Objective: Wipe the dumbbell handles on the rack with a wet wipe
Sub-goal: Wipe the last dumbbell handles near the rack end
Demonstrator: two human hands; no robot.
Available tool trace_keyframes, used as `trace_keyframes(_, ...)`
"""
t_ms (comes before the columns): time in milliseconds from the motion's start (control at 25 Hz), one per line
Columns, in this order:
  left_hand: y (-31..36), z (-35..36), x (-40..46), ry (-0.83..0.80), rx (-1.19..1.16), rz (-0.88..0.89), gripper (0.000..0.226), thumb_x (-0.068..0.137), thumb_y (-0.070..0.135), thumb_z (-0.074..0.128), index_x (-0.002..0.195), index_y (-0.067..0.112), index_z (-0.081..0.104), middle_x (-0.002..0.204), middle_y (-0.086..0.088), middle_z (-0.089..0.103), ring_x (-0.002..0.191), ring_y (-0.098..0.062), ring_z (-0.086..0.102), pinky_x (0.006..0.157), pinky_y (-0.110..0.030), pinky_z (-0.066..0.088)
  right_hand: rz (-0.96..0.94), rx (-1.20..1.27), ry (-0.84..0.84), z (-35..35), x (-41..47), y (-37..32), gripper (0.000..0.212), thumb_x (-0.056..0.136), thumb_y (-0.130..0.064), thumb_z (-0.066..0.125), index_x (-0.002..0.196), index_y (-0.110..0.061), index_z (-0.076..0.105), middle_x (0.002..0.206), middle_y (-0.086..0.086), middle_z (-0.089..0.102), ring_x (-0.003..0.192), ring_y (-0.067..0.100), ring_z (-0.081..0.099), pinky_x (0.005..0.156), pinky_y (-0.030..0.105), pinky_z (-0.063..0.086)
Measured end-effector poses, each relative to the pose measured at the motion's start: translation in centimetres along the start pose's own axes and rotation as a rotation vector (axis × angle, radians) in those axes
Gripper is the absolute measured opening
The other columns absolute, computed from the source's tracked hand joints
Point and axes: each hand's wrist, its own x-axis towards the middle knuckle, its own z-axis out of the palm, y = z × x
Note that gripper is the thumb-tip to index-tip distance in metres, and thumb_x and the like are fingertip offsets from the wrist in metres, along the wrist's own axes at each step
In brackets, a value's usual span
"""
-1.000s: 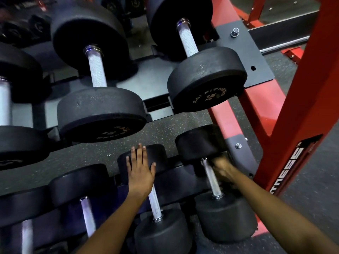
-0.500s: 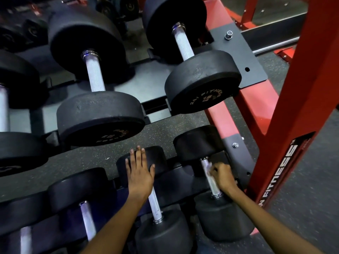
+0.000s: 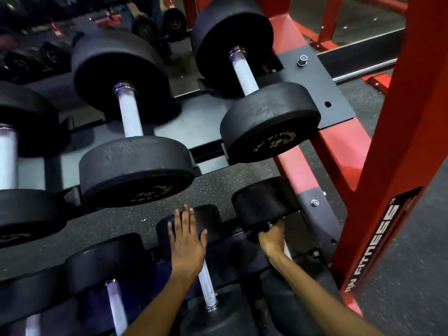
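Observation:
On the lower tier, my right hand (image 3: pixel 272 238) grips the handle (image 3: pixel 287 252) of the rightmost small black dumbbell (image 3: pixel 264 202), right up against its far head. The wet wipe cannot be made out; the hand covers that stretch of handle. My left hand (image 3: pixel 185 241) rests flat, fingers straight, on the far head of the neighbouring small dumbbell (image 3: pixel 213 221), whose steel handle (image 3: pixel 206 284) shows below my wrist. A third small dumbbell handle (image 3: pixel 115 304) lies further left.
The upper tier holds larger dumbbells with knurled handles (image 3: pixel 128 117) (image 3: pixel 244 73). A red upright post (image 3: pixel 397 141) with white lettering stands close to the right of my right arm. Speckled black floor (image 3: pixel 412 263) lies beyond it.
My right hand has slid up the rightmost handle from its middle to the far head. My left hand has stayed on the neighbouring dumbbell head.

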Motion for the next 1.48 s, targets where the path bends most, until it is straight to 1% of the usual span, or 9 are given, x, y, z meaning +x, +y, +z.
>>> trace_keyframes(160, 0.1, 0.0, 0.1, -0.016, 0.010, 0.000, 0.069, 0.093, 0.042, 0.030, 0.147, 0.000, 0.027, 0.158, -0.015, 0.024, 0.147, -0.031, 0.008, 0.117, -0.041, -0.007, 0.144, -0.118, -0.094, -2.0, 3.3, -0.1, 0.026, 0.081, -0.005, 0.054, 0.103, 0.002, 0.064, 0.113, 0.026, 0.063, 0.104, 0.031, 0.060, 0.074, 0.037, 0.043)
trace_keyframes(320, -0.1, 0.5, -0.1, 0.029, 0.004, -0.011, 0.068, 0.095, 0.044, 0.024, 0.149, 0.004, 0.012, 0.161, -0.012, 0.015, 0.149, -0.027, -0.001, 0.119, -0.042, -0.006, -0.008, -0.190, -0.018, 0.0, 0.8, 0.9, 0.061, 0.070, -0.002, 0.059, 0.129, 0.001, 0.046, 0.131, 0.019, 0.052, 0.120, 0.033, 0.051, 0.097, 0.036, 0.043)
trace_keyframes(480, 0.1, 0.5, -0.2, 0.014, -0.036, -0.038, 0.068, 0.094, 0.044, 0.022, 0.149, 0.006, 0.008, 0.161, -0.011, 0.012, 0.149, -0.026, -0.001, 0.119, -0.051, 0.009, 0.096, -0.067, -0.104, -2.0, 4.1, 0.1, 0.017, 0.087, 0.003, 0.049, 0.079, -0.008, 0.059, 0.098, 0.014, 0.057, 0.080, 0.017, 0.056, 0.065, 0.023, 0.042)
trace_keyframes(640, 0.1, 0.5, -0.1, 0.007, -0.043, -0.049, 0.068, 0.094, 0.042, 0.024, 0.149, 0.004, 0.013, 0.160, -0.013, 0.019, 0.148, -0.028, 0.005, 0.117, -0.053, 0.015, -0.017, -0.190, 0.012, 0.4, 1.6, 0.7, 0.039, 0.075, -0.001, 0.056, 0.114, -0.003, 0.055, 0.110, 0.010, 0.057, 0.104, 0.021, 0.054, 0.092, 0.038, 0.047)
trace_keyframes(760, 0.2, 0.7, -0.2, 0.011, -0.037, -0.046, 0.069, 0.093, 0.042, 0.027, 0.150, 0.004, 0.019, 0.159, -0.014, 0.022, 0.147, -0.029, 0.010, 0.116, -0.053, 0.018, 0.191, 0.145, -0.243, -2.3, 4.2, 0.1, 0.016, 0.087, 0.003, 0.048, 0.082, -0.007, 0.060, 0.078, 0.009, 0.064, 0.071, 0.016, 0.061, 0.067, 0.027, 0.054)
trace_keyframes(880, 0.2, 0.6, 0.0, 0.015, -0.033, -0.039, 0.068, 0.093, 0.041, 0.029, 0.149, 0.003, 0.023, 0.158, -0.014, 0.024, 0.146, -0.030, 0.013, 0.116, -0.053, 0.018, 0.408, 0.509, -0.528, -5.3, 6.9, 0.8, 0.024, 0.081, 0.015, 0.046, 0.096, 0.009, 0.063, 0.089, 0.020, 0.067, 0.073, 0.019, 0.070, 0.084, 0.029, 0.054)
trace_keyframes(1160, 0.2, 0.4, -0.1, 0.008, -0.008, -0.018, 0.067, 0.092, 0.040, 0.032, 0.146, 0.000, 0.030, 0.156, -0.016, 0.029, 0.144, -0.031, 0.016, 0.116, -0.046, 0.005, -0.240, -0.267, 0.127, -5.8, 3.1, 0.4, 0.022, 0.073, -0.005, 0.076, 0.089, 0.006, 0.065, 0.093, 0.018, 0.069, 0.084, 0.012, 0.053, 0.065, 0.028, 0.040)
trace_keyframes(1280, 0.2, 0.2, -0.1, 0.012, -0.015, -0.027, 0.067, 0.091, 0.039, 0.032, 0.145, 0.000, 0.034, 0.155, -0.016, 0.030, 0.143, -0.030, 0.018, 0.115, -0.047, 0.007, -0.539, -0.478, -0.096, -5.7, 1.0, 1.7, 0.009, 0.087, -0.007, 0.060, 0.093, -0.003, 0.066, 0.094, 0.012, 0.067, 0.091, 0.020, 0.061, 0.075, 0.026, 0.042)
trace_keyframes(1480, 0.4, -0.2, -0.1, 0.020, -0.018, -0.025, 0.067, 0.091, 0.039, 0.032, 0.145, 0.000, 0.034, 0.155, -0.015, 0.031, 0.143, -0.029, 0.018, 0.115, -0.047, 0.009, -1.669, -1.230, -0.629, -5.6, 5.0, -1.0, 0.025, 0.080, -0.015, 0.049, 0.087, -0.011, 0.073, 0.091, 0.003, 0.070, 0.074, 0.018, 0.066, 0.057, 0.022, 0.051)
